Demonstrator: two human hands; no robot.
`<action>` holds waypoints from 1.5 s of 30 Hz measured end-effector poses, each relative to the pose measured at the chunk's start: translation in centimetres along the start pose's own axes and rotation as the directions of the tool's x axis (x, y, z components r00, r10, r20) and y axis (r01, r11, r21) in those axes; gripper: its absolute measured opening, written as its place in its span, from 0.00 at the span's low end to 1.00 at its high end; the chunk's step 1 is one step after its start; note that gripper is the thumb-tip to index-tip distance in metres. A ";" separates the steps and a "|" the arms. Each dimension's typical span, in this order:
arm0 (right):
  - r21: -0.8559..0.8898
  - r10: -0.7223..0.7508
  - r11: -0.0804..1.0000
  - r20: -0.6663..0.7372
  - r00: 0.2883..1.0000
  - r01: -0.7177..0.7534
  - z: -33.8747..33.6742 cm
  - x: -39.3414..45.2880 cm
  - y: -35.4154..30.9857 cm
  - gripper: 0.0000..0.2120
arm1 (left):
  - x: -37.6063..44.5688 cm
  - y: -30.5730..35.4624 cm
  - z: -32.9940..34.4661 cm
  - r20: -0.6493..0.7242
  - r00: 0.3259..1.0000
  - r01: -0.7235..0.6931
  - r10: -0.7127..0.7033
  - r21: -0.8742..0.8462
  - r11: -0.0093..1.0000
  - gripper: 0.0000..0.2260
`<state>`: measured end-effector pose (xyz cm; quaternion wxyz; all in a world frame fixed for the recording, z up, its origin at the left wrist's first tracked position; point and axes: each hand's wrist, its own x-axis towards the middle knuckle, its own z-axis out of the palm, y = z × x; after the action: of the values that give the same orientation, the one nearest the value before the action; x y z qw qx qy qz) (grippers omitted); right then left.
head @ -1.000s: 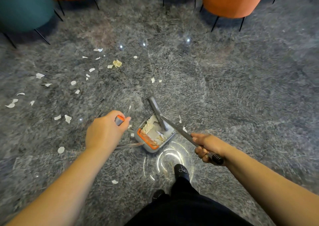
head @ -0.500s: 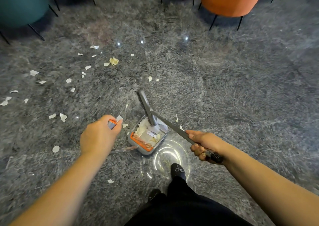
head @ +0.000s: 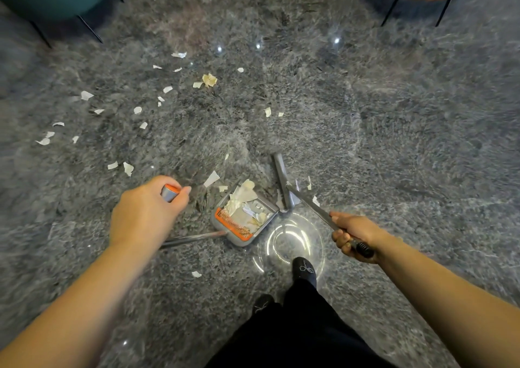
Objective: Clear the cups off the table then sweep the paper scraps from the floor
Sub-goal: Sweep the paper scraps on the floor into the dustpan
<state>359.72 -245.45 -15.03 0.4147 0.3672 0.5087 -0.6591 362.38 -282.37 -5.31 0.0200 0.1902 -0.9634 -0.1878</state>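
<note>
Standing over a grey floor, a person's left hand point(head: 146, 213) grips the dustpan's upright handle point(head: 170, 192); the right hand point(head: 351, 234) clamps the broom handle point(head: 315, 204). The dustpan point(head: 243, 218) holds torn paper. Loose paper scraps point(head: 128, 168) lie scattered ahead and leftward, likely featherlight, flimsy, best coaxed by gentle sweeping.

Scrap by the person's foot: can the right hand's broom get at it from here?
Probably yes: the scrap lies on open floor, though the dustpan sits between it and the broom head.
</note>
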 end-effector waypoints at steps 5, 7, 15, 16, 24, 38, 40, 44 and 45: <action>-0.002 0.051 0.999 -0.013 0.999 -0.051 -0.5 2.7 -0.4 0.10 | 1.1 1.8 1.2 -0.012 1.000 0.001 -0.001 0.013 1.000 0.11; -0.005 0.066 0.998 -0.016 0.998 -0.066 -0.8 3.3 -0.9 0.09 | 1.9 3.3 2.5 0.011 1.000 -0.012 0.012 0.027 1.000 0.11; 0.046 0.087 0.995 -0.003 0.996 -0.087 -2.9 1.6 -4.7 0.09 | 4.6 10.0 8.5 0.167 0.985 -0.065 0.039 0.154 0.986 0.12; 0.047 0.083 0.995 -0.004 0.997 -0.083 -3.2 1.1 -5.4 0.10 | 4.9 10.5 8.8 0.169 0.985 -0.064 0.035 0.172 0.983 0.12; -0.044 0.014 0.999 -0.042 0.999 -0.016 -5.3 -1.0 -10.2 0.11 | 6.9 11.8 9.6 0.150 0.989 -0.037 0.007 0.198 0.980 0.13; -0.186 -0.005 0.982 -0.204 0.979 -0.033 -9.4 3.3 -12.9 0.15 | 6.8 8.5 4.3 0.096 0.995 -0.025 0.005 0.206 0.978 0.10; -0.173 0.010 0.984 -0.217 0.976 -0.049 -9.8 3.9 -13.0 0.18 | 6.8 8.1 4.0 0.118 0.993 -0.047 0.021 0.218 0.975 0.09; -0.186 0.026 0.980 -0.248 0.968 -0.074 -9.7 5.1 -12.9 0.15 | 6.7 7.1 4.4 0.184 0.982 -0.077 0.035 0.229 0.970 0.08; -0.193 0.033 0.978 -0.255 0.966 -0.084 -9.5 5.3 -12.9 0.13 | 6.8 6.9 4.7 0.197 0.980 -0.077 0.029 0.236 0.969 0.08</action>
<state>346.41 -235.31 -17.19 0.4017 0.4182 0.6102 -0.5398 353.11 -277.30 -7.32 -0.0913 0.1463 -0.9813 -0.0854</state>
